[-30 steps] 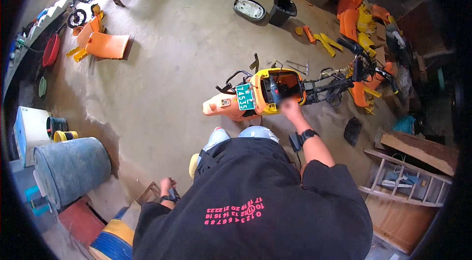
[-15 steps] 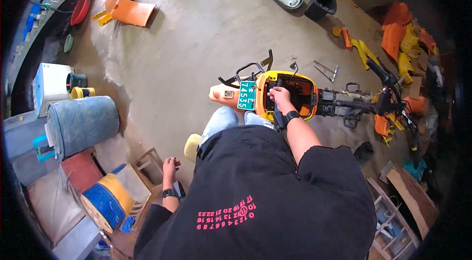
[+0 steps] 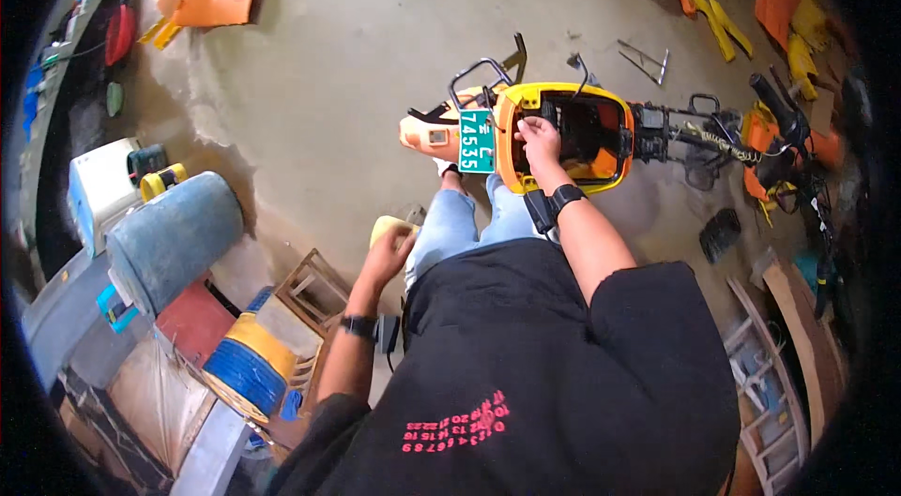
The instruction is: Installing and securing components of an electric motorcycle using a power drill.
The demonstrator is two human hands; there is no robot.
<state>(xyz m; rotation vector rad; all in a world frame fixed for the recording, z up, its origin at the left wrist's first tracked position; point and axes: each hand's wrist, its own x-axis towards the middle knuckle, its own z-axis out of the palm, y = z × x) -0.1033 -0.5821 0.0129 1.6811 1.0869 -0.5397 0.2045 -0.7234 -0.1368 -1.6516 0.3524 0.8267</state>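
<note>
My right hand point(image 3: 541, 141) is over the left end of the open compartment in a partly stripped scooter. Its thumb and fingers are drawn together in a pinch, and whatever is between them is too small to make out. The compartment has a yellow rim point(image 3: 572, 91). A green number plate point(image 3: 477, 141) hangs on the orange tail piece point(image 3: 429, 134), left of that hand. My left hand point(image 3: 387, 254) hovers beside my left thigh, near a pale yellow pad point(image 3: 387, 227), fingers loosely spread and holding nothing visible. Both wrists wear dark straps.
Orange body panels point(image 3: 218, 1) lie at the far left, with more orange and yellow pieces point(image 3: 718, 30) far right. A blue barrel point(image 3: 175, 233), cable spool point(image 3: 246, 374) and wooden frame point(image 3: 314, 287) stand left. The scooter's handlebar point(image 3: 777, 106) extends right; a ladder point(image 3: 771, 393) lies nearer.
My left hand has moved forward and right, up beside my thigh and the yellow pad. My right hand stays pinched at the compartment's left end. The view has shifted, with the scooter appearing higher.
</note>
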